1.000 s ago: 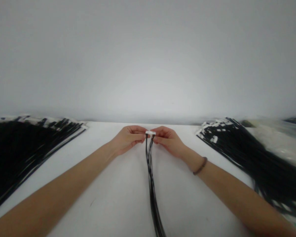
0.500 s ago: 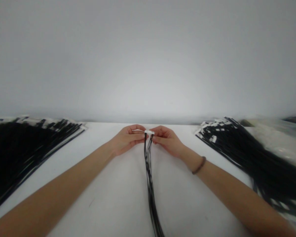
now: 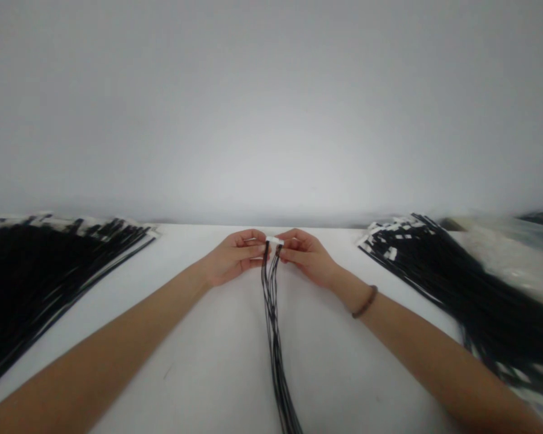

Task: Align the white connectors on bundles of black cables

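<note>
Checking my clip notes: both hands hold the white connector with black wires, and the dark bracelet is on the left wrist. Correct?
Wrong wrist: the head view shows the dark bracelet on the right wrist. The left hand and right hand do hold the white connector with black wires.

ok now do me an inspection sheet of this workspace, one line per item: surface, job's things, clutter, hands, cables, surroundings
Surface: white table, with a thin dark mark towards the lower left; scratch or stray hair, cannot tell.
Job's things: white connector with black wires running from it.
Clutter: clear plastic bag at far right, contents blurred.
Hands: left hand and right hand pinch opposite ends of the connector; dark band on the right wrist.
Cables: held wires run out of the bottom edge; left pile and right pile are black cables with white ends.
Surroundings: plain pale wall; other people, nothing seen.
</note>
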Motion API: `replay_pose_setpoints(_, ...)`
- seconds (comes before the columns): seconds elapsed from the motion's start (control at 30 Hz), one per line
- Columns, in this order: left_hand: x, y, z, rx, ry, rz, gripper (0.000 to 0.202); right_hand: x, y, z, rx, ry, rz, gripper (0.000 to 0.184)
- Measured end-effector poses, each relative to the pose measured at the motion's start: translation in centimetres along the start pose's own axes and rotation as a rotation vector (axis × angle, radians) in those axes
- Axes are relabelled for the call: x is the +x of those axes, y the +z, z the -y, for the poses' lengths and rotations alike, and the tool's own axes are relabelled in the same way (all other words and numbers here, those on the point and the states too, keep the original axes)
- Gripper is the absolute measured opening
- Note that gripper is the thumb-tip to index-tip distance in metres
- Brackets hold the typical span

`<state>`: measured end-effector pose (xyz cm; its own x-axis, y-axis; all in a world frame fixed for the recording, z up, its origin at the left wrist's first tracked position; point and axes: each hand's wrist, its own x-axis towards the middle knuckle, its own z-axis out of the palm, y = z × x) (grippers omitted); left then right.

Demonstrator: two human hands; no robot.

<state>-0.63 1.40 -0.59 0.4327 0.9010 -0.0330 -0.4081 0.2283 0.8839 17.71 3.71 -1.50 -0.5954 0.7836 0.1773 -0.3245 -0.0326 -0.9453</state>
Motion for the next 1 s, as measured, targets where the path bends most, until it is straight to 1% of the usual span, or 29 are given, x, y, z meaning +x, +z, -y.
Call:
replay_pose_setpoints(0.2,0.0,0.0,-0.2,0.0,-0.027,0.004,0.016,0.0,0.0,0.0,-0.012,-0.008,0.013,0.024)
replay_pose_setpoints(0.4,0.0,0.2,-0.2,0.035,-0.01,-0.027,0.017,0.0,0.0,0.0,-0.026,-0.006,0.008,0.025)
replay_pose_setpoints(0.6,-0.1,0.4,-0.2,0.063,-0.019,-0.002,0.023,-0.1,0.1,0.2,-0.069,0.007,0.012,0.028)
replay_pose_setpoints(0.73,-0.2,0.9,-0.4,0.075,-0.034,-0.001,0.022,-0.1,0.0,0.0,-0.086,0.007,0.012,0.028)
replay_pose_setpoints(1.0,-0.2,0.7,-0.2,0.088,-0.004,-0.005,0.027,0.0,0.2,0.1,-0.035,0.018,-0.025,0.024)
